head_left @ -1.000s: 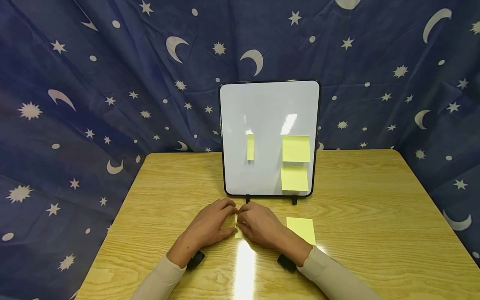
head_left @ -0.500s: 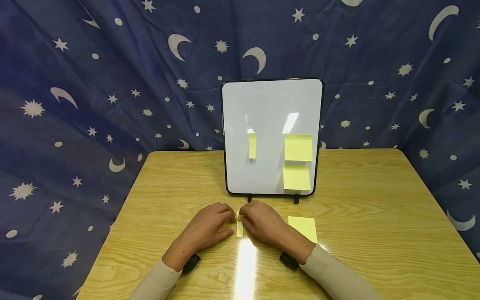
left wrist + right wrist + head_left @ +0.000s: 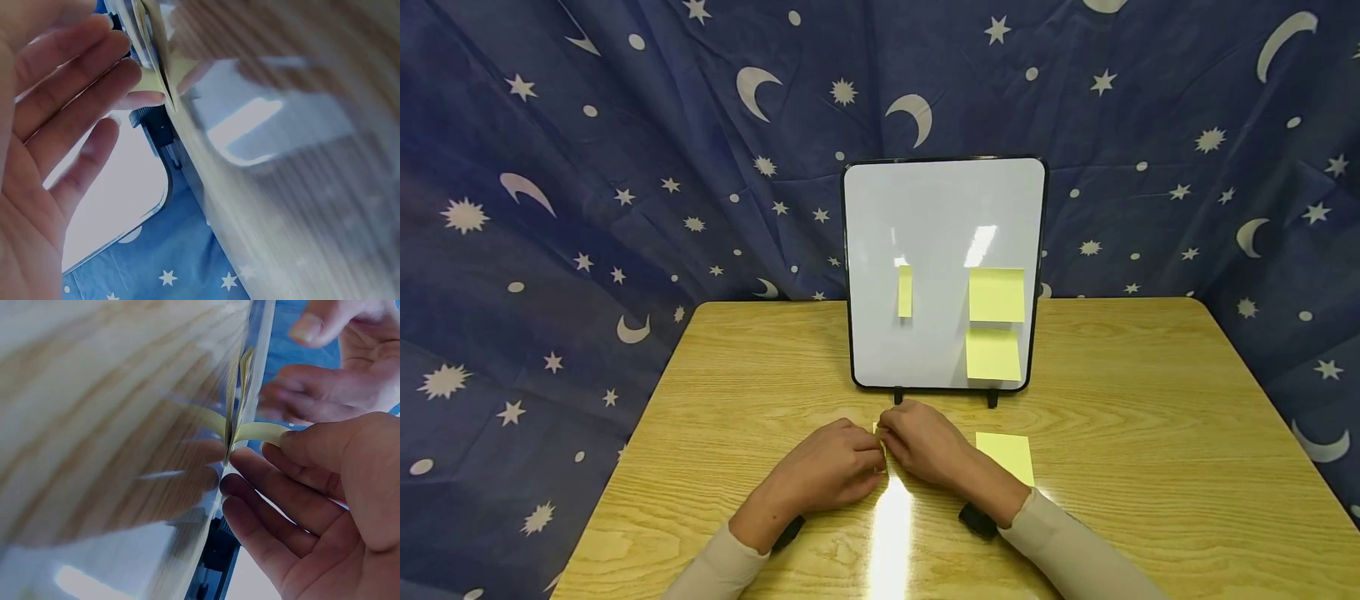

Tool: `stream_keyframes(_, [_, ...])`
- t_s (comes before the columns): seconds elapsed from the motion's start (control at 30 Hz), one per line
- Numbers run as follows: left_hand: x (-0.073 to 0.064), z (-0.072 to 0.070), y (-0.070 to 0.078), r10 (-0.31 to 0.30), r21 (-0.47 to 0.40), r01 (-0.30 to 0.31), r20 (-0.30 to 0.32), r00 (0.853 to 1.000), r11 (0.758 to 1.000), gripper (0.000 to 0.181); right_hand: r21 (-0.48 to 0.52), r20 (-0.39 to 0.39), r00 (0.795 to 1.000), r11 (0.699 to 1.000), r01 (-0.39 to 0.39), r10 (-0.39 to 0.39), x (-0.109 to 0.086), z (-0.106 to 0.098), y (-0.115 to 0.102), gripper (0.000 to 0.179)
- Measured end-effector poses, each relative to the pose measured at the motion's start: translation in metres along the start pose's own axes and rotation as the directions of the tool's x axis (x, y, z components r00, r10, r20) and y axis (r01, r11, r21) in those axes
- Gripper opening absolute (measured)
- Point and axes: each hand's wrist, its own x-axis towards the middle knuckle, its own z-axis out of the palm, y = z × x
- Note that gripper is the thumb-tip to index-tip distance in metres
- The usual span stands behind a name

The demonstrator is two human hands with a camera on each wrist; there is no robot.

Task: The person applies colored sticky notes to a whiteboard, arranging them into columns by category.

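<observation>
On the table in front of the whiteboard lies a narrow pad of yellow sticky notes, mostly covered by the hands in the head view. My right hand pinches the end of its top narrow sticky note between thumb and fingers, and the paper bends up from the pad in the right wrist view. Its other fingertips are right at the tabletop. My left hand hovers at the pad's left side, over its near end, fingers loosely extended and holding nothing in the left wrist view.
A whiteboard stands upright on small black feet at the back. It bears one narrow yellow note and two square ones, an upper note and a lower note. Another square note lies by my right forearm.
My left hand drew slightly back from the narrow pad, then came in again over its near part. The right hand stays at the pad's far end. The head view has shifted slightly.
</observation>
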Motion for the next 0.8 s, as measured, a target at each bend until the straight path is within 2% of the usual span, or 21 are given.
stream_keyframes(0.1, [0.0001, 0.0014, 0.0012, -0.005, -0.008, 0.005, 0.041, 0.999, 1.000, 0.008, 0.004, 0.010, 1.000, 1.000, -0.010, 0.010, 0.0001, -0.0005, 0.0002, 0.021])
stream_keyframes(0.3, [-0.0004, 0.0011, 0.0013, -0.068, -0.012, 0.070, 0.103, 0.992, 0.997, 0.011, 0.017, 0.024, 0.999, 0.999, -0.027, 0.027, 0.0006, -0.0014, 0.0004, 0.022])
stream_keyframes(0.8, [-0.0021, 0.0016, -0.0026, -0.106, -0.084, 0.116, 0.114, 0.988, 0.990, 0.013, 0.002, 0.052, 0.997, 0.998, -0.064, 0.064, 0.0039, -0.0039, 0.0009, 0.024])
